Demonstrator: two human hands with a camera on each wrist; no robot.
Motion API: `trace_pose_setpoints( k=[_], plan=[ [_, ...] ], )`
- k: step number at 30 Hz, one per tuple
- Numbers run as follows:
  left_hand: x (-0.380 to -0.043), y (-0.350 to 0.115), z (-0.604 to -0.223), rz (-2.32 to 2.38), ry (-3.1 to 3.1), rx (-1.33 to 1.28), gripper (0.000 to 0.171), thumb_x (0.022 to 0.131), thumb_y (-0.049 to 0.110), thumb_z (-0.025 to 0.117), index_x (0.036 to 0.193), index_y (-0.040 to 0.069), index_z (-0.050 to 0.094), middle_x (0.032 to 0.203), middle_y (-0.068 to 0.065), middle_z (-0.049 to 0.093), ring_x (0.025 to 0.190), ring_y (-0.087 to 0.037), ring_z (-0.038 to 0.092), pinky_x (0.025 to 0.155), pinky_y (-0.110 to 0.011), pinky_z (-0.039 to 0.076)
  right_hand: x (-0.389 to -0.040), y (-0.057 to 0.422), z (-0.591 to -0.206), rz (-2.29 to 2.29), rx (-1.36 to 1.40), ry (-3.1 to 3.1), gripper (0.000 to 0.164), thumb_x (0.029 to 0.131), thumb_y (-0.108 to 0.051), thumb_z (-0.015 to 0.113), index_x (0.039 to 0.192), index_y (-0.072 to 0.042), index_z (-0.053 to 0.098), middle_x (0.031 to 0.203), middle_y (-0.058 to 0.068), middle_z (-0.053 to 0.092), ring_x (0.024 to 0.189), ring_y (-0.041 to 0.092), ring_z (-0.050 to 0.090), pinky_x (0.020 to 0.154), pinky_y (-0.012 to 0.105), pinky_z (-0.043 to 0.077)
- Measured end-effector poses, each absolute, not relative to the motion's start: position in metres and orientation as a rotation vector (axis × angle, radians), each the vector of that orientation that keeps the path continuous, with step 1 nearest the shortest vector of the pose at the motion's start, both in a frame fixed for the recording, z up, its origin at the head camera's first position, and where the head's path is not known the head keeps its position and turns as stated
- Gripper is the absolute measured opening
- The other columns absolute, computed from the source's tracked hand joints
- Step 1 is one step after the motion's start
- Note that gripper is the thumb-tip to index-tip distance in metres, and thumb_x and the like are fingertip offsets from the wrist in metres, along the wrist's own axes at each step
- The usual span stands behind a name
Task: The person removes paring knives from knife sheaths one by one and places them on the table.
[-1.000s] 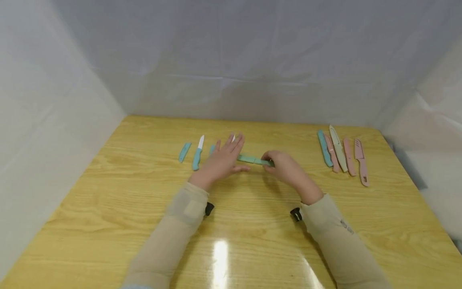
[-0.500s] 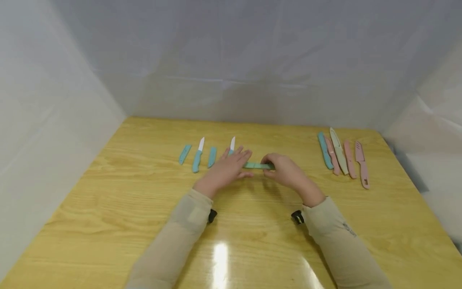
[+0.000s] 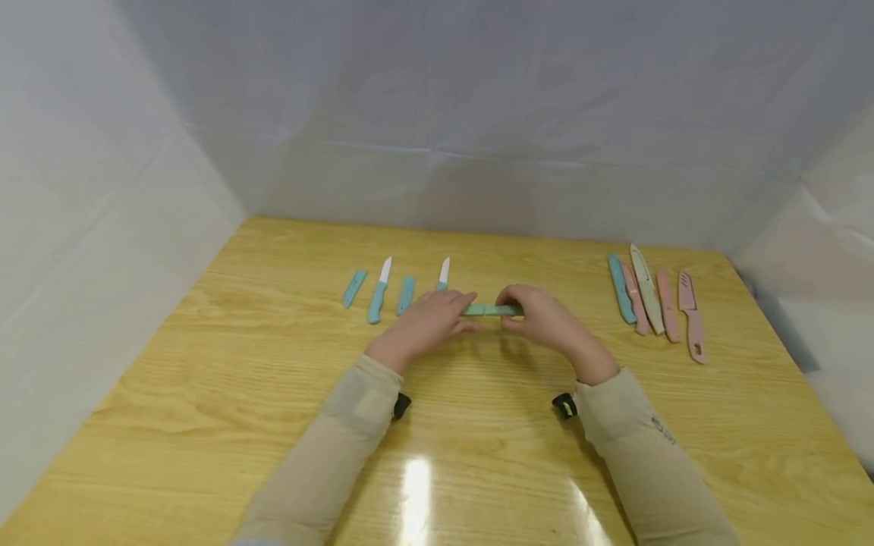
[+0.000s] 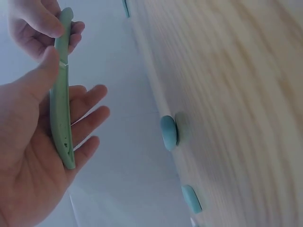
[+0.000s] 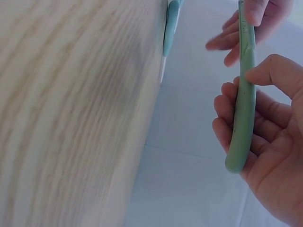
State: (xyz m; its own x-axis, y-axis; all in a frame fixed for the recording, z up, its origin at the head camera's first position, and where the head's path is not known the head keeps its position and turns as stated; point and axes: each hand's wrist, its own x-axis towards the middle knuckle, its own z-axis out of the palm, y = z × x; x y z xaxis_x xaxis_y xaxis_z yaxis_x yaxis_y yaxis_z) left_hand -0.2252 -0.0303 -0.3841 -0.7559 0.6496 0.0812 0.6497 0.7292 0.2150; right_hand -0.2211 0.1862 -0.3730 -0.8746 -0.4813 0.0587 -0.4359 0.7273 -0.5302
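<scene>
A green knife in its matching sheath spans both hands, held lengthwise above the wooden table. My left hand (image 3: 422, 324) holds the sheath (image 4: 60, 111), thumb on one side and the other fingers behind it. My right hand (image 3: 544, 320) grips the green knife's handle (image 5: 244, 118) between thumb and curled fingers. A thin pale line shows where handle and sheath meet. Beyond the left hand lies a blue knife (image 3: 444, 273) with a white blade, its handle partly hidden. Further left are a blue sheath (image 3: 406, 294), another bare blue knife (image 3: 376, 301) and a second blue sheath (image 3: 354, 288).
At the right of the wooden table (image 3: 478, 455) lie a blue knife (image 3: 620, 288), a pink knife (image 3: 633, 298), a cream knife (image 3: 646, 290) and two more pink knives, one slim (image 3: 668, 305), one slotted (image 3: 691, 312). Pale sheeting (image 3: 437, 114) encloses the back and sides.
My left hand has drawn slightly nearer, and its spread fingers have bent in around the sheath. The blue knife behind it has come into view. The right hand keeps its grip on the handle.
</scene>
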Motion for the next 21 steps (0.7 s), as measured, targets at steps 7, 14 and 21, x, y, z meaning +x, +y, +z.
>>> trace_pose_setpoints(
  k=[7,14,21],
  plan=[
    [-0.2265,-0.0292,-0.386,-0.306,-2.802,-1.09,0.041,0.099,0.028,0.055,0.132,0.003,0.056,0.112,-0.01,0.065,0.1,-0.022,0.062,0.085,-0.034,0.052,-0.2224,0.1876,-0.3743,-0.858,-0.797,2.853,0.018,0.091,-0.006,0.064,0.108,-0.001,0.063,0.1,0.012,0.066,0.088,0.024,0.063,0.081,0.042,0.052],
    [-0.224,-0.0295,-0.3825,-0.301,-2.809,-1.085,0.038,0.099,0.028,0.055,0.129,0.004,0.06,0.109,-0.008,0.064,0.095,-0.021,0.061,0.082,-0.033,0.051,-0.2204,0.1864,-0.3738,-0.846,-0.803,2.865,0.018,0.091,-0.006,0.064,0.108,-0.001,0.063,0.1,0.012,0.066,0.088,0.023,0.062,0.08,0.042,0.052],
    [-0.222,-0.0301,-0.3828,-0.247,-2.77,-1.078,0.037,0.1,0.033,0.053,0.124,0.007,0.063,0.107,-0.006,0.065,0.092,-0.018,0.061,0.081,-0.032,0.051,-0.2188,0.184,-0.3751,-0.823,-0.815,2.87,0.018,0.094,-0.015,0.065,0.106,-0.002,0.064,0.099,0.011,0.066,0.088,0.022,0.062,0.079,0.04,0.053]
  ],
)
